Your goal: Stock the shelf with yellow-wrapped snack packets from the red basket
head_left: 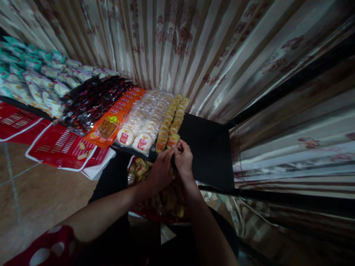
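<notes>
Landmark: orange snack packet [118, 112]. Front yellow snack packet [173, 141] is right of it, past the white round packets [143, 142], at the near end of the outer of two yellow rows. Right hand [183, 157]: thumb and fingers bent nearly together at that packet's lower edge, grip not certain. Left hand [162, 168]: fingers close together, pointing at the same edge; can't tell if they hold anything. To do it well, I'd say pinch lightly by the wrapper edge, keep the label up, square it to the row, don't nudge neighbours.

Surface: black shelf board [212, 147], runs under the orange packet and on to its right. Left of the packet: dark glossy packets [95, 98], then teal-and-white packets [33, 62]. Below-left: red basket [65, 142]; below-right, under the hands: wrapped snacks [141, 168].

Room: dim, patterned curtain [174, 48] behind the orange packet, tiled floor [36, 195] below-left of it
</notes>
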`<state>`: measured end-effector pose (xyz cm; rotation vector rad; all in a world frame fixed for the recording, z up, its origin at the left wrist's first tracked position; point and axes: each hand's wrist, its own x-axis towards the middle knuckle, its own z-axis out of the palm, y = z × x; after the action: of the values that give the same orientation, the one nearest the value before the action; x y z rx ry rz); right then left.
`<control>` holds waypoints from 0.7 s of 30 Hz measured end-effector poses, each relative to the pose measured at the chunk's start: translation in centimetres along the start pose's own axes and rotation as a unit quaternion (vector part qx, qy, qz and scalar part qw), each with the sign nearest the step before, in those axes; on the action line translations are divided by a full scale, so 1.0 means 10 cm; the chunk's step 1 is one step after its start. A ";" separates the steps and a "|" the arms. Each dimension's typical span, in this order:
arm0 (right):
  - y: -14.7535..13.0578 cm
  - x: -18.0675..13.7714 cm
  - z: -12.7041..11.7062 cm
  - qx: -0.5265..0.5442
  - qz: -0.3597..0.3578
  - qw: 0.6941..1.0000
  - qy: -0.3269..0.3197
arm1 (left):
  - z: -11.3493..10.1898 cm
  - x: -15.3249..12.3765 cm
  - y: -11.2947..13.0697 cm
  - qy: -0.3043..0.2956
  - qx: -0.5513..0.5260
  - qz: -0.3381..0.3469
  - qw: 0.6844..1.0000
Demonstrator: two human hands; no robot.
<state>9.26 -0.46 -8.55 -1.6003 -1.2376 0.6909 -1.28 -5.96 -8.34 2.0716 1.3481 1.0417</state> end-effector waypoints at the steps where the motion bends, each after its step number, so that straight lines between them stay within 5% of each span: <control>1: -0.01 0.01 0.02 0.002 -0.004 1.000 0.001 | -0.01 0.00 -0.03 0.001 0.004 0.003 1.000; 21: -0.02 -0.03 0.17 -0.088 -0.023 0.995 0.028 | -0.01 0.03 -0.55 0.007 0.020 0.122 0.992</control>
<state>7.69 -0.14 -9.05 -1.7174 -1.3196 0.5173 -4.41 -3.39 -12.12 2.3068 1.1502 1.1392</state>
